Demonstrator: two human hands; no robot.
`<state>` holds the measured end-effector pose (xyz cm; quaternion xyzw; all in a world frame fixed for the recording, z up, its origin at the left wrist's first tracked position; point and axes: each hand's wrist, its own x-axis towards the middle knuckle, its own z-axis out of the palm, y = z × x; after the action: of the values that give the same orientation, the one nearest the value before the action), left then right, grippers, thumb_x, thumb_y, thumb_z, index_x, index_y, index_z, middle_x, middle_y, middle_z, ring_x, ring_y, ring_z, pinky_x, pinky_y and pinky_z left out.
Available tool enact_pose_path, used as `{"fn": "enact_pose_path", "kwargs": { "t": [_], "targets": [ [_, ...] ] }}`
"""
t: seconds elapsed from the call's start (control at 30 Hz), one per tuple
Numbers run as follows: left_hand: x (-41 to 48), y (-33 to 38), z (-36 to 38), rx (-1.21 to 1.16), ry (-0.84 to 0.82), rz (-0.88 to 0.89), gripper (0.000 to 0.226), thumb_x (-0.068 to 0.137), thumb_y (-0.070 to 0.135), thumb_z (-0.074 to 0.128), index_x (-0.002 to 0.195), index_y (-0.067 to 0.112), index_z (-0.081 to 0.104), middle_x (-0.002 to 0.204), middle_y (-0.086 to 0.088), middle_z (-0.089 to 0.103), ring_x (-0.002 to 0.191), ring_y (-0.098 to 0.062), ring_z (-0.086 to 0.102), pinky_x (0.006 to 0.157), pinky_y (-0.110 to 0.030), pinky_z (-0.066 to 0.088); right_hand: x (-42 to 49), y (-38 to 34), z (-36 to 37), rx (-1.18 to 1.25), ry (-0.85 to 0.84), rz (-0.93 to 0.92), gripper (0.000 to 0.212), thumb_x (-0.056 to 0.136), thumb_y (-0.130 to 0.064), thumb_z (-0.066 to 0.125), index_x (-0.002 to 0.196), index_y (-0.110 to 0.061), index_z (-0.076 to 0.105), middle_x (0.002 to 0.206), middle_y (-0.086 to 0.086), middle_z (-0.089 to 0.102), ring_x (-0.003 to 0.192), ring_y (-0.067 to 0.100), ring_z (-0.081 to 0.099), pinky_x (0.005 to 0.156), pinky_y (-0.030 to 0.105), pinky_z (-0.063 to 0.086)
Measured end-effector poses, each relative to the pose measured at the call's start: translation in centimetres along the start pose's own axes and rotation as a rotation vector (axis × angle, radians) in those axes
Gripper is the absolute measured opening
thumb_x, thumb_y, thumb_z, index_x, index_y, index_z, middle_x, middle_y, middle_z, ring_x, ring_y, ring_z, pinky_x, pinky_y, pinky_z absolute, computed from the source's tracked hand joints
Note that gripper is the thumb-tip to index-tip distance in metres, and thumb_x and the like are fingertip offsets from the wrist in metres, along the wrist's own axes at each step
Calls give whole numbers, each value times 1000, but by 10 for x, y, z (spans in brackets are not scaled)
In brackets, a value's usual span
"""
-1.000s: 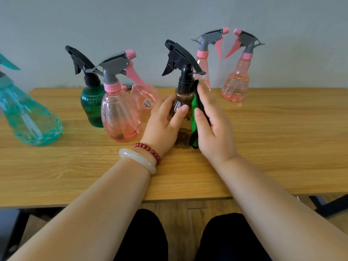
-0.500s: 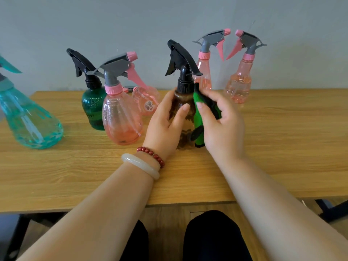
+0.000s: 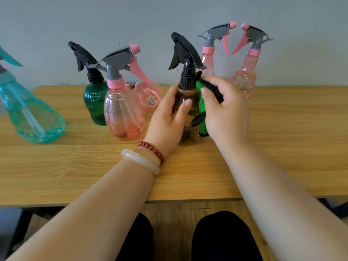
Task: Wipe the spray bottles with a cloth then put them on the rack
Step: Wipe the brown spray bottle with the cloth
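A brown spray bottle (image 3: 185,102) with a black trigger head stands upright on the wooden table (image 3: 282,129). My left hand (image 3: 167,117) grips its body from the left, thumb across the front. My right hand (image 3: 224,110) holds a green cloth with black trim (image 3: 201,110) pressed against the bottle's right side, up near the neck. Part of the cloth is hidden under my fingers.
Left of the brown bottle stand a pink bottle (image 3: 123,110), a dark green one (image 3: 95,102) and a large teal one (image 3: 32,113); a small pink bottle (image 3: 148,95) lies behind. Two tall pink bottles (image 3: 209,59) (image 3: 245,76) stand at the back by the wall.
My right hand has slid the cloth from the side of the bottle's body upward toward the neck. The left hand keeps its grip and the bottle stays in place.
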<state>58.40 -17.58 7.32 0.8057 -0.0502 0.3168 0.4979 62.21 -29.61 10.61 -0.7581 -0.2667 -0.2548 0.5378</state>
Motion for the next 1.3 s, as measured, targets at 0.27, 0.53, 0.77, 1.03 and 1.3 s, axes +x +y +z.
{"fn": "enact_pose_path", "kwargs": {
  "t": [0.27, 0.53, 0.77, 1.03, 1.3],
  "targets": [
    [-1, 1, -2, -32, -22, 14, 33, 104, 19, 46, 133, 34, 42, 116, 22, 59, 108, 11, 55, 91, -8, 41, -13, 10, 3, -111, 64, -224, 26, 92, -2, 60, 116, -4, 68, 112, -3, 66, 108, 5, 58, 98, 11, 42],
    [-2, -2, 0, -9, -33, 6, 27, 101, 26, 52, 125, 35, 46, 112, 18, 61, 104, 9, 56, 89, -8, 41, -23, -1, 5, 81, -173, 261, 41, 104, -17, 45, 144, -25, 47, 139, -14, 53, 119, -16, 37, 95, -5, 28],
    [0, -4, 0, 22, -25, -7, 25, 101, 27, 50, 125, 33, 46, 110, 20, 59, 103, 10, 55, 88, -7, 41, -28, 1, 2, 54, -188, 268, 43, 104, -15, 45, 146, -22, 45, 147, -9, 48, 133, -5, 34, 100, -3, 24],
    [-1, -5, 1, 11, -30, -9, 44, 92, 50, 48, 130, 29, 49, 119, 12, 60, 112, -1, 56, 95, -16, 45, -16, 1, -5, 138, -218, 173, 45, 101, -5, 47, 142, -22, 50, 138, -18, 50, 130, -9, 40, 102, 1, 29],
    [-2, -4, -2, 7, 67, -101, 45, 95, 35, 61, 137, 26, 47, 117, 10, 60, 112, 1, 55, 99, -19, 45, -19, 9, -12, 131, -255, 295, 42, 102, -11, 47, 138, -30, 54, 133, -22, 55, 126, -8, 46, 105, 11, 36]
  ]
}}
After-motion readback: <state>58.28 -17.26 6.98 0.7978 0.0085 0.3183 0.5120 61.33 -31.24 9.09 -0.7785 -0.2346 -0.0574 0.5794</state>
